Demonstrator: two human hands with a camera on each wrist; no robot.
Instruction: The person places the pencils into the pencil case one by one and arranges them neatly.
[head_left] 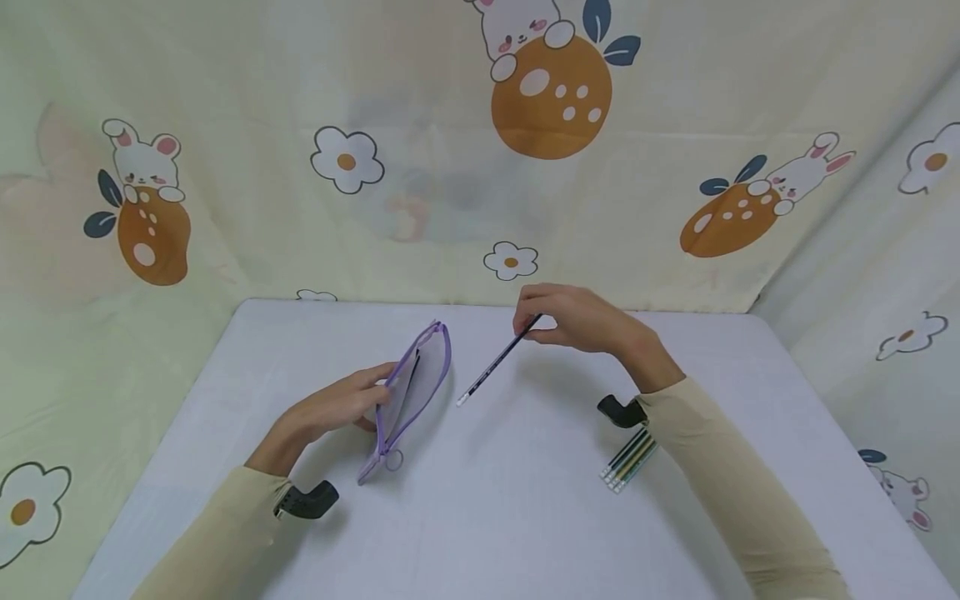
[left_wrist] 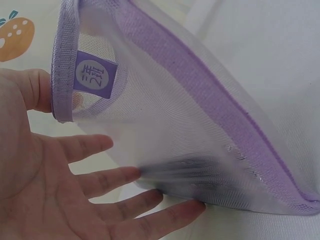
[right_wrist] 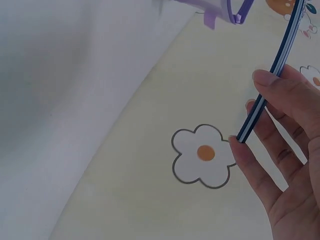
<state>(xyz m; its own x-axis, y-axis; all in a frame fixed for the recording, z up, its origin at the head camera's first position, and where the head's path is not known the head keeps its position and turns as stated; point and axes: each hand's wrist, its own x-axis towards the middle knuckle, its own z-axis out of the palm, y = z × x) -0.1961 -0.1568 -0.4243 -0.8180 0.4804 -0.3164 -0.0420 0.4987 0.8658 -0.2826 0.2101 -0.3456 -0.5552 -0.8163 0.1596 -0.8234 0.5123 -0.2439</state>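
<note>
In the head view my left hand point(head_left: 341, 407) holds a translucent mesh pencil pouch point(head_left: 427, 383) with purple zip edging, upright with its mouth parted. The left wrist view shows the thumb at the rim of the pouch point(left_wrist: 165, 110) and the fingers point(left_wrist: 107, 182) spread along its side. A dark shape blurs through the mesh near the bottom. To the right of the pouch, my right hand point(head_left: 573, 321) pinches a dark pencil point(head_left: 498, 360) near one end. Its white eraser end slants down toward the pouch, apart from it. Thumb and fingertips grip the pencil point(right_wrist: 272, 75) in the right wrist view.
Several pencils point(head_left: 628, 458) with white eraser ends lie side by side on the white table point(head_left: 480, 533), beneath the right wrist. Black wrist cameras point(head_left: 307, 500) sit on both sleeves. A patterned curtain point(head_left: 420, 217) hangs behind the table's back edge.
</note>
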